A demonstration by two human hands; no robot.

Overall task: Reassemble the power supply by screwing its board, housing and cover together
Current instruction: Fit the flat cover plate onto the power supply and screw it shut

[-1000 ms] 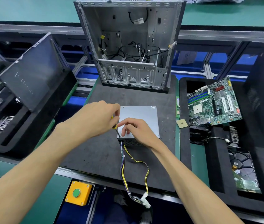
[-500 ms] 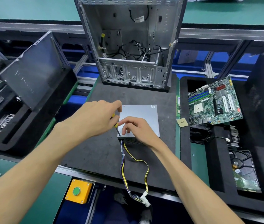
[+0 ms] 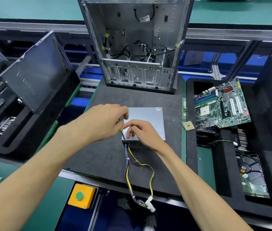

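1. head view: the psu (image 3: 146, 121) sits cover-up on the black mat (image 3: 108, 157), about the middle of the bench, with its cable bundle (image 3: 140, 174) trailing off toward 6 o'clock over the mat's near edge.
2. left hand (image 3: 102, 124) is wrapped round a screwdriver (image 3: 122, 134), fingers curled tight on the yellow handle. only a sliver of handle and the dark shaft show. the tip is down at the cover's 7 o'clock corner, right at the edge.
3. right hand (image 3: 142, 130) lies on the cover with fingers bent and tips down beside the shaft. looks like it's steadying the box, maybe the screw too, but i can't tell if it's pinching anything. the screw itself is too small to see.
4. what changed over the last second: honestly almost nothing. both hands and the driver tip are in the same spot on the same corner, and the psu hasn't shifted. the left knuckles look slightly rolled, that's it.
5. my read: it's mid-screw on that corner, cover already seated on the housing, so this is late in the job. no telling how many other screws are in.
6. around it: an open pc case (image 3: 135, 42) at 12 o'clock, a motherboard (image 3: 221, 104) at 3 o'clock, and a yellow button box (image 3: 81, 195) at 7.
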